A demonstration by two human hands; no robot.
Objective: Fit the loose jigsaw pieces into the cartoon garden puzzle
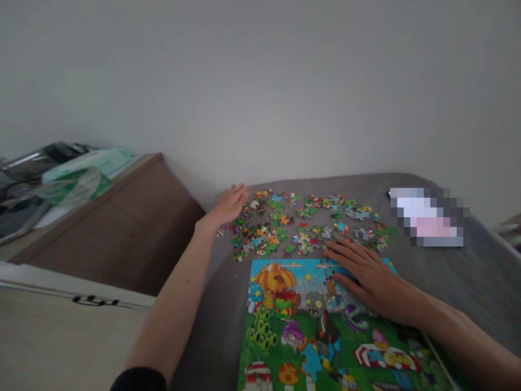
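Note:
Loose jigsaw puzzle pieces (pixel 260 239) in many colours lie spread over the grey cloth. My left hand (pixel 230 205) rests at the far left edge of the spread, its fingers stretched out beside the pieces. In front lies a jigsaw puzzle board (pixel 280 320) with a bright cartoon picture of a pumpkin, plants and a grey figure. A light blue patch shows near its lower middle. My right hand (pixel 364 269) lies flat over the board's upper right edge, fingers spread, fingertips reaching to the nearest pieces. Neither hand visibly holds anything.
A phone-like device (pixel 427 217), its screen blurred out, lies on the grey cloth (pixel 484 271) at the right. On the left stands a brown wooden cabinet (pixel 134 217) with a green and white plastic bag (pixel 81 184) and other items on top. A pale wall rises behind.

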